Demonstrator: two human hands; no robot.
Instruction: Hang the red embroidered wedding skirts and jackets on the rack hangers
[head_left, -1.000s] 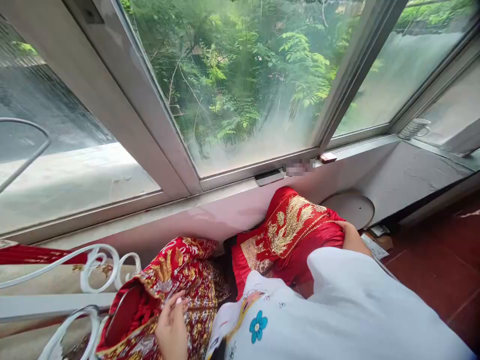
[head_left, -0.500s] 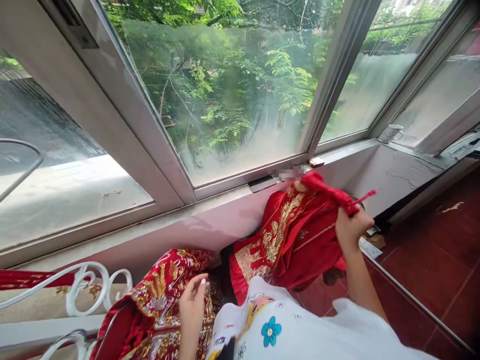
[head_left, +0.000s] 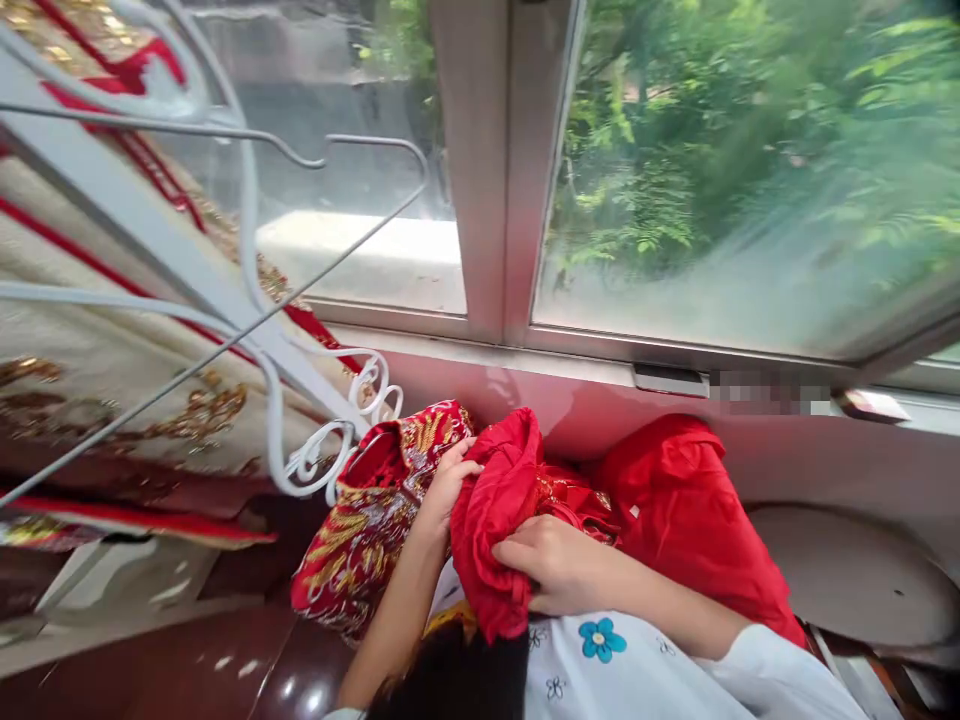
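Red garment is up in both hands, in front of the torso, gathered into a thick roll; roll's long axis runs approx. up-down in view, top end just above & right of the L hand, bottom end below both hands, near the shirt; the loose part spreads right, beyond the R hand, its edge slanting down & away to the right; L hand's fingers are bent over the roll's left edge, gripping it; R hand is curled tight on its right side, thumb pointing left; hands close, roll between them.

Small white patch on the cloth, up-right of R hand, poss. a label, too small to read; pixelated patch on the sill, farther up-right, unreadable.

Looks: plain bright red, soft, slightly shiny, deep creases at the roll; gold trim w/ a glittery look just above R hand; red-and-gold embroidered garment sits left of L hand, alongside the forearm; white scrollwork up-left of that hand.
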